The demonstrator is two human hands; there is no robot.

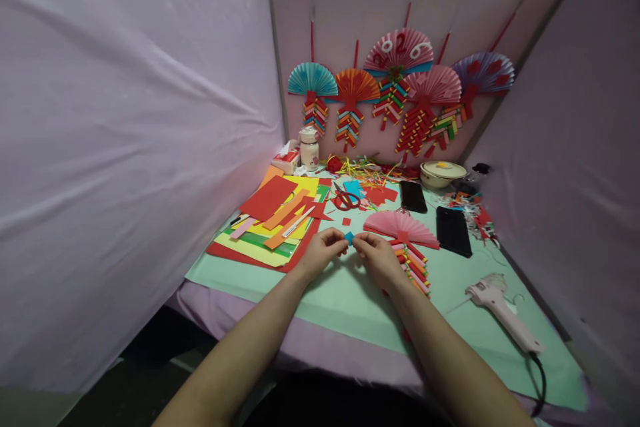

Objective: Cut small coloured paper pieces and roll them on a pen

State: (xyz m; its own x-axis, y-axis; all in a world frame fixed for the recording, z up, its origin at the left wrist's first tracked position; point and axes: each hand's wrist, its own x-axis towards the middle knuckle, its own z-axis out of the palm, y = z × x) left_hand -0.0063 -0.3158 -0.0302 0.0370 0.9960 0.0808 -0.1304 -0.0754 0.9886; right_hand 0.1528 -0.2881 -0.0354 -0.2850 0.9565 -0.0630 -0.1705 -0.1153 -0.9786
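Observation:
A small blue piece of paper is pinched between my two hands above the table. My left hand grips its left side with thumb and forefinger. On its right side, my right hand holds it the same way. Just beyond and to the right lies a pink paper fan with a tail of rolled paper tubes, partly covered by my right hand and forearm. A small red paper square lies behind the blue piece. Red-handled scissors rest farther back.
Coloured paper sheets are stacked at the left. A glue gun lies at the right, its cord over the table edge. Two dark phones, a lidded bowl, a white jar and paper scraps stand or lie behind. Finished fans hang on the back panel.

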